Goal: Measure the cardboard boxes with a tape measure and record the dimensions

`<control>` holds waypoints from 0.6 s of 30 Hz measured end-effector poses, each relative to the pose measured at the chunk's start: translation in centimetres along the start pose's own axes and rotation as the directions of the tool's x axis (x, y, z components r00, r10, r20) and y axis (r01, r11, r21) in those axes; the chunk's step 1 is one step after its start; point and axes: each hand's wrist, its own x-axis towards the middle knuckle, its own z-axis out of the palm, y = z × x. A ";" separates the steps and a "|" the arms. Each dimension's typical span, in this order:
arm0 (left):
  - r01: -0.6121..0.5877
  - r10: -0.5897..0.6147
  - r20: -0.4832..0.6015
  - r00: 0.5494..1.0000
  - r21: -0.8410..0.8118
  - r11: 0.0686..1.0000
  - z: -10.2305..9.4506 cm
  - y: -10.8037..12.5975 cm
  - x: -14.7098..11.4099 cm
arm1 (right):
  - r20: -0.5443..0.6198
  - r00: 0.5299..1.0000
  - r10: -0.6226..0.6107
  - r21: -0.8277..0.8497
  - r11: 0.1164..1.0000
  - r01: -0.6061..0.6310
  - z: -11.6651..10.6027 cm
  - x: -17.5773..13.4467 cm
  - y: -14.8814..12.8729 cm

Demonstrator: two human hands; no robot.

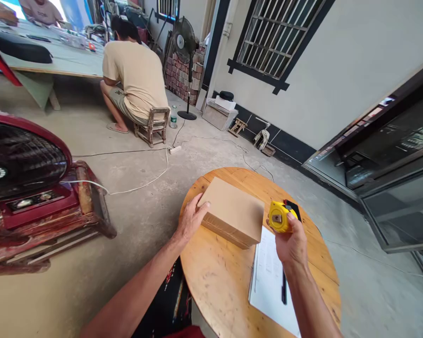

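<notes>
A closed brown cardboard box (234, 206) lies on a round wooden table (215, 281). My left hand (192, 218) grips the box at its left end, thumb on the top edge and fingers along the side. Above the table, right of the box, my right hand (292, 239) is closed around a yellow tape measure (279, 217); no blade can be seen drawn out. Below that hand lies a white sheet of paper (264, 286) with writing or print on it. A black pen (284, 287) rests on the paper, partly beside my right forearm.
A red fan (24, 164) sits on a worn wooden chair at left. Ahead, a person (136, 75) sits on a small chair by a large work table (77, 63). A standing fan (185, 47), cables and a power strip (175, 149) are on the floor beyond.
</notes>
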 end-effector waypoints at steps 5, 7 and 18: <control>-0.056 0.059 0.069 0.996 -0.046 0.997 -0.3 0.8 -1.8 | -0.042 0.992 0.117 0.117 0.987 -0.112 -2.0 -1.3 1.0; -0.073 0.077 0.060 0.995 -0.061 0.995 -0.9 -0.2 -3.4 | -0.038 0.993 0.112 0.179 0.978 -0.103 -3.1 -2.7 1.2; 0.044 -0.042 -0.036 0.998 0.056 0.997 -0.6 -6.2 -8.1 | -0.084 0.983 0.166 0.261 0.955 -0.139 -7.5 -8.4 4.0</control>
